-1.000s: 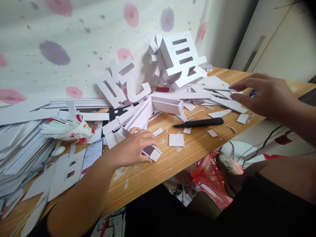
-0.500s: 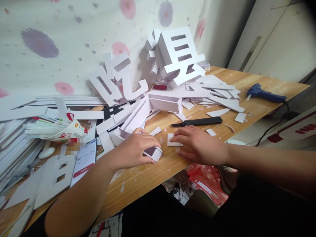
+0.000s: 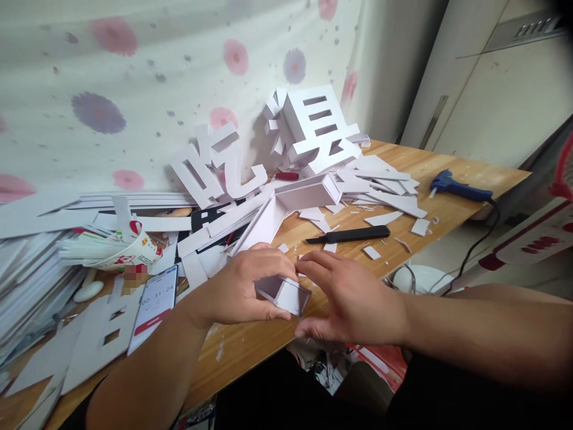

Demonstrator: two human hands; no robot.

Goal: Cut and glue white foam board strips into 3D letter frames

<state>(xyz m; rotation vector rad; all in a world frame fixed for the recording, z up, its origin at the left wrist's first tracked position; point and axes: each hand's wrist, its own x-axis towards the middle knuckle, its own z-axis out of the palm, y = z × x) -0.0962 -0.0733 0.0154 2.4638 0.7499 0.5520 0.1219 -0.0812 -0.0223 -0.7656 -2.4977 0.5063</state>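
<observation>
Left fingers (image 3: 274, 261) grip the white piece (image 3: 292, 296) (right fingers (image 3: 316, 272) near).

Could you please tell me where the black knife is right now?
In the head view, the black knife lies on the wooden table, right of centre, just beyond the right hand and among white scraps.

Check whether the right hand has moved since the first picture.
Yes: left and toward the wearer, judged against the black cutter. The right hand was past the cutter's right end; now it is on the near side, beside the left hand.
</observation>
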